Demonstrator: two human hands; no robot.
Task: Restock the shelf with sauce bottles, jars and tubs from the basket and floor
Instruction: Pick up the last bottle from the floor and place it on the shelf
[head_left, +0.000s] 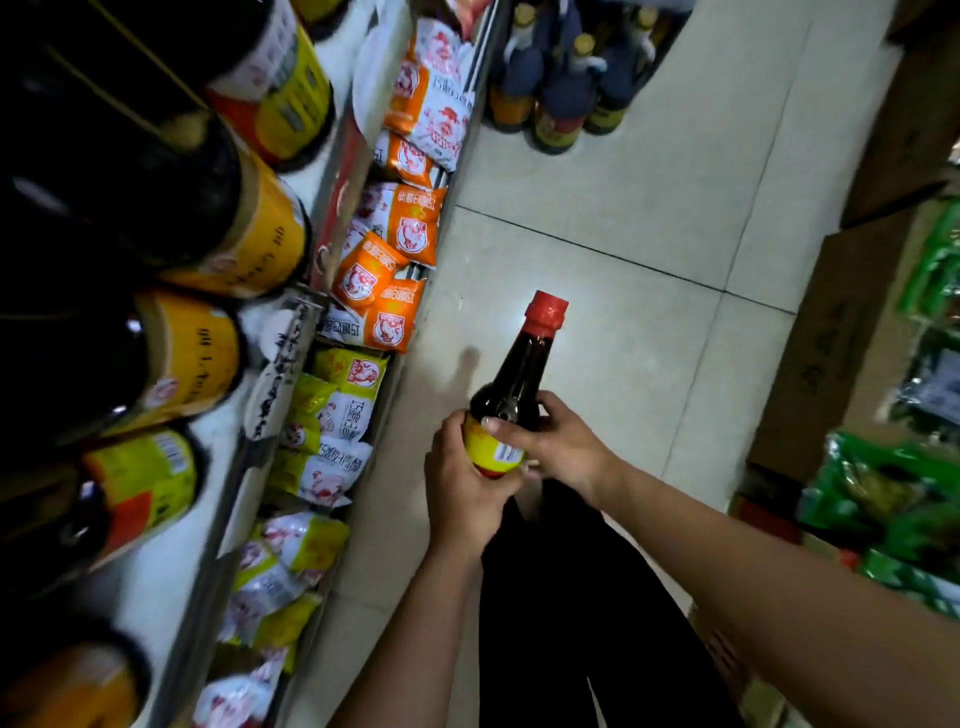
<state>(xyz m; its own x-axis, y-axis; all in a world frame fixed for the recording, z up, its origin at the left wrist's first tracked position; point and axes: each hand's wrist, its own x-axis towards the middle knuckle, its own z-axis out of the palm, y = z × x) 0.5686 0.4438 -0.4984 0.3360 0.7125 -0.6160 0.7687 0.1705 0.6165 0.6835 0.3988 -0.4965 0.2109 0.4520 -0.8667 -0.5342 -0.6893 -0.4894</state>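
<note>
Sauce bottle (511, 395) at centre, red cap toward 12 o'clock. Your left hand (462, 488) wraps its labelled base; your right hand (556, 441) clamps the shoulder. Shelf (156, 571) at 9 o'clock is crowded. Likely risk: swinging in, you topple the shelved bottles (208, 234).

No wording legible anywhere. orange packets (410, 228): upside-down Chinese print, blurred. sauce bottle (511, 395): yellow label, barcode only. shelf-edge tag (283, 364): handwritten characters, unreadable.

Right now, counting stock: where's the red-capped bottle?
Head view, centre: red-capped bottle gripped by left hand and right hand above the floor, right of yellow packets.
</note>
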